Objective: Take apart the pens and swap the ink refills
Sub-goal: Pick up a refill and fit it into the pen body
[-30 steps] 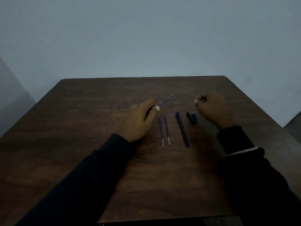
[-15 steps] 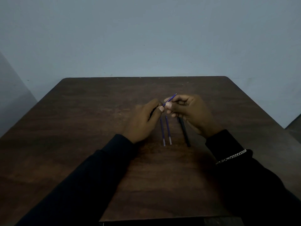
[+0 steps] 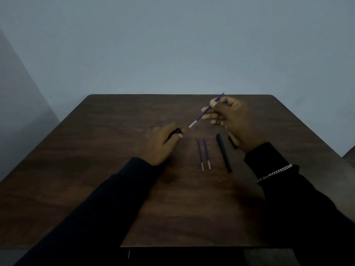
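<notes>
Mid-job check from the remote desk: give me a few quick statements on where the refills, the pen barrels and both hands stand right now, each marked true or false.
1. The right hand holds a blue refill clear of the table. True.
2. That refill is seated inside the barrel in the left hand. False: it is fully out, its pale end apart from the left hand's black pen barrel.
3. Two more blue refills lie side by side on the table. True.
4. The black pen body on the table lies left of those two refills. False: it lies to their right.
5. The left hand is empty. False: it grips the black pen barrel.
</notes>
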### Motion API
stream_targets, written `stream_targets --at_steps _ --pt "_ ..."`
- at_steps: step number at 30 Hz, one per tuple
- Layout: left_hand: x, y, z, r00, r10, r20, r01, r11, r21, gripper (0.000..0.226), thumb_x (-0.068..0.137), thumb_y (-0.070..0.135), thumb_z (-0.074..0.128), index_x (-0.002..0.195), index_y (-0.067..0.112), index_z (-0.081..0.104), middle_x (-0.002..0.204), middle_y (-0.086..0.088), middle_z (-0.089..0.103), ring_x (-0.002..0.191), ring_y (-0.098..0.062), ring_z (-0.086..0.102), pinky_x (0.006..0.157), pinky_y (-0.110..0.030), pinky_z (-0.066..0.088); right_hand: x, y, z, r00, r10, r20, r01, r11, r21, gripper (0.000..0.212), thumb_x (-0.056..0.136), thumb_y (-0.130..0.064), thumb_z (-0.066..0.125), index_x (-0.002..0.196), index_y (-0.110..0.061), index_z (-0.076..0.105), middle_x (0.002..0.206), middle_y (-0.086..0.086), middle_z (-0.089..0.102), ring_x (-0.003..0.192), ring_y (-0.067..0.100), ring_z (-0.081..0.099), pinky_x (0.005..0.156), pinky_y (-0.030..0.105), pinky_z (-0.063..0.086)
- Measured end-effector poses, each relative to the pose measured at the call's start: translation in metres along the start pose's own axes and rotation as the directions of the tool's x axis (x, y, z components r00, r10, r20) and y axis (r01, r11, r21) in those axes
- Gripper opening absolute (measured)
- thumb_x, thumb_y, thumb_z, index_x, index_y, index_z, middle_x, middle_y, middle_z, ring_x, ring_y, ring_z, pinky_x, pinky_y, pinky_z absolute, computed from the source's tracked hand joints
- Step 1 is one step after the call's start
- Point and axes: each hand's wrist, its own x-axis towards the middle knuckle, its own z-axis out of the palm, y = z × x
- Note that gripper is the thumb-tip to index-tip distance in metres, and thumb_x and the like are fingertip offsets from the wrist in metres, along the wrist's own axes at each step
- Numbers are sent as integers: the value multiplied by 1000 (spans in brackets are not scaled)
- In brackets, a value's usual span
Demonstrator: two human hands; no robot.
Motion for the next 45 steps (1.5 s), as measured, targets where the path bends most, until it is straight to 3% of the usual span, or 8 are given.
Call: stream_targets --at_steps 3,6,10,14,17,34,40,45 --pt "-9 -15 -22 998 -41 -40 39 997 -61 26 93 16 48 91 12 73 67 2 66 62 -8 62 60 -17 46 6 -7 15 999 34 22 -32 997 -77 8 101 -15 63 96 -10 66 84 10 81 66 16 76 53 20 54" --pt "-14 -27 -35 973 -180 -148 134 952 -275 31 86 12 46 90 -5 72 63 -14 63 47 -3 50 48 -17 37 6 -3 45 988 133 79 -109 962 -250 4 97 -8 66 95 -5 68 78 13 79 59 17 72 50 22 55" --pt "-17 -39 -51 910 -345 -229 185 834 -521 25 90 0 46 95 -9 68 54 -11 58 37 -3 38 38 -17 29 9 8 90 966 224 127 -134 858 -495 8 91 2 70 86 9 73 84 22 78 55 16 71 55 26 61" --pt "-17 -45 -56 884 -411 -223 237 804 -545 31 98 -13 37 91 -5 66 60 -15 55 39 -6 38 39 -18 26 19 22 126 941 324 97 -156 670 -726 19 87 -1 76 102 7 69 102 23 75 87 31 77 79 45 65" --pt "-16 -47 -51 886 -417 -202 237 782 -576 34 98 -14 36 85 0 65 61 -15 54 36 -3 34 39 -16 24 19 32 141 962 266 55 -99 532 -841 17 87 -3 73 98 1 59 116 24 68 100 37 73 81 45 64" --pt "-13 -55 -50 929 -326 -175 171 798 -578 31 97 -9 40 86 4 66 63 -13 56 40 -3 38 41 -18 28 22 58 149 967 254 5 -126 493 -861 30 85 -10 80 107 -9 61 114 17 67 98 32 72 83 48 63" --pt "-14 -55 -49 929 -330 -166 178 794 -581 30 96 -6 42 85 6 67 61 -14 56 39 -2 38 40 -17 29 19 48 144 945 326 -8 -197 553 -810 21 91 -14 76 84 -12 57 80 9 69 63 20 76 59 35 65" --pt "-15 -56 -48 928 -336 -160 183 787 -589 24 84 12 45 84 7 69 55 -7 58 39 -3 37 40 -18 28 14 38 138 922 387 -4 -246 579 -777 17 93 -15 75 90 -2 66 83 18 78 70 23 78 76 44 66"
